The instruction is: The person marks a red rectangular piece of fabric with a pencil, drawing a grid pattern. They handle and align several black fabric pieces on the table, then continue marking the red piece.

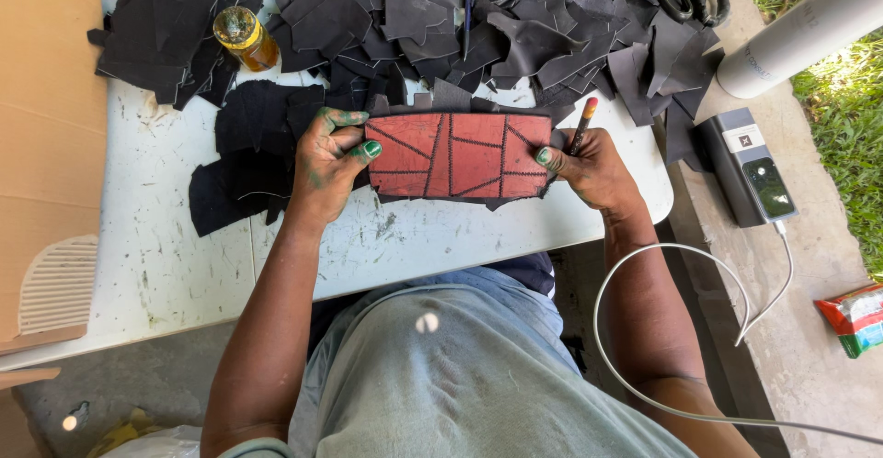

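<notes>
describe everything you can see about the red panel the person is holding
The red panel is a flat, wide rectangle that looks like leather or stiff card, cut by dark lines into angular patches. Dark ragged edges stick out around its border. It is held level just above the white table, in front of a pile of black scraps. The left hand grips its left end with green-stained fingers; the right hand grips its right end while also holding a pencil.

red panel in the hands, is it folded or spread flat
Spread flat. The red panel shows its whole stitched face, held at each end by the left hand and right hand above the white table.
</notes>
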